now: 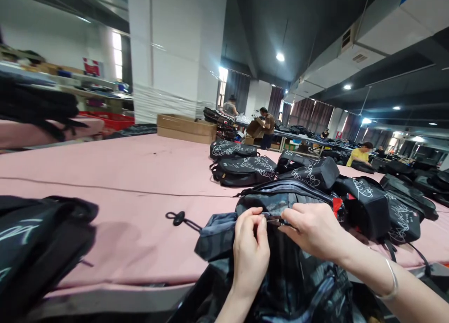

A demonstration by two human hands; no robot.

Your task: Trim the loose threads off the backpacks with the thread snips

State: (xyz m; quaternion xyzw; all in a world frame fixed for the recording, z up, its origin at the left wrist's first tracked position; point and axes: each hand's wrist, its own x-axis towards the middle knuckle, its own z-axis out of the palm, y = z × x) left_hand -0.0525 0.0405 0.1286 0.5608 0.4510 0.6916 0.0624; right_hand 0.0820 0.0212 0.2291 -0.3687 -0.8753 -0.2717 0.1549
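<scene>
Clock positions refer to the centre of the view.

Progress: Work on the dark bag at 5 o'clock is judged to be under way and incomplete: both hands are engaged on it at one spot near its upper edge. The bag hangs partly over the near edge of the pink desk. A corded toggle extends from it toward half past 7. Other bags with white line prints lie on the desk from 1 to 4 o'clock; one printed bag lies at 8 o'clock. Whether these are finished cannot be told.

Hand pose: The left hand rises from 6 o'clock, back of the hand toward the viewer, thumb and index fingers closed in a pinch on the bag; the exact part gripped is hidden. The right hand enters from 4 o'clock, forearm sloping, a bracelet at the wrist. Its fingers are closed on a small dark item, too small to identify, just beside the left fingertips.
</scene>
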